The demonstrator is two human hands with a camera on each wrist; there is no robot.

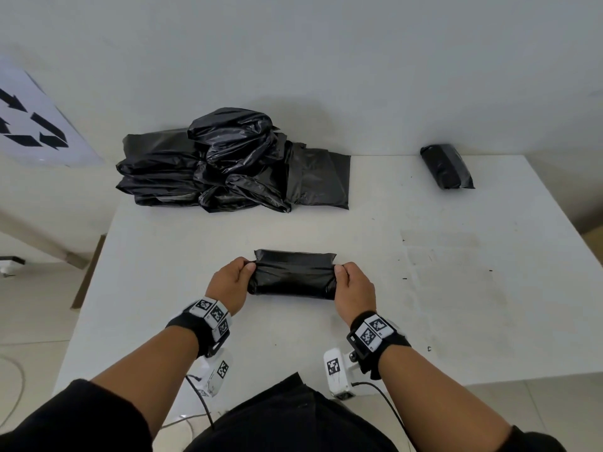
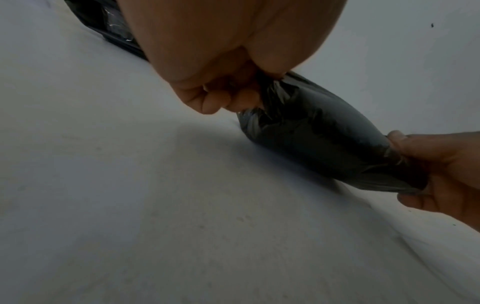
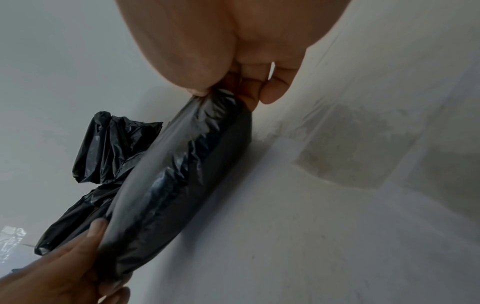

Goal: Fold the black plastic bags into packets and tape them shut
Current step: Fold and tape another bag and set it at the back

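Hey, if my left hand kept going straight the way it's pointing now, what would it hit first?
Probably the pile of black bags at the table's far edge; the left hand points roughly that way, though depth is unclear.

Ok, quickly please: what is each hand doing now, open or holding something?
Left hand: grips the left end of the folded black bag.
Right hand: grips the right end of the same bag.
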